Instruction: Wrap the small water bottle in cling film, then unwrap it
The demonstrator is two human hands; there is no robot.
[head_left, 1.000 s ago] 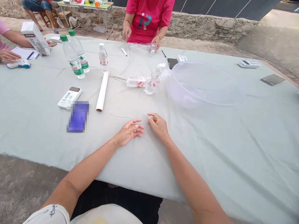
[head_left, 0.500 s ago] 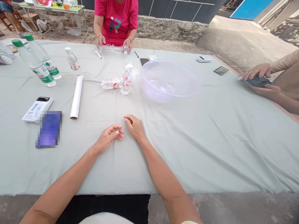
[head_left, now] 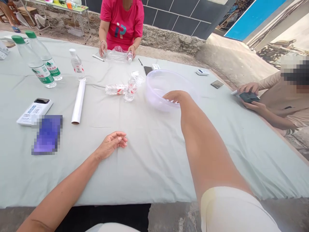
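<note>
Resting on the cloth, my left hand point(head_left: 112, 144) has its fingers loosely bent and apart and holds nothing. My right hand point(head_left: 177, 96) reaches forward to the near rim of a translucent purple plastic basin point(head_left: 154, 91). Its fingers curl over that rim; the thumb is hard to make out. Just left of the basin stands a wrapped water bottle point(head_left: 131, 88), beside another bottle point(head_left: 115, 89) lying on its side. A white roll of film point(head_left: 79, 101) lies beyond my left hand.
Two green-capped bottles point(head_left: 42, 72) and a smaller bottle point(head_left: 77, 64) stand at the left. A white boxed device point(head_left: 35, 112) and a blurred purple phone point(head_left: 48, 135) lie nearer. Across the table a person point(head_left: 120, 25) handles plastic wrap and a bottle; another person's hands point(head_left: 251, 95) hold a dark object.
My right hand has left the spot beside my left hand and moved forward and right to the basin's rim. My left hand stays put. The view has turned slightly.
</note>
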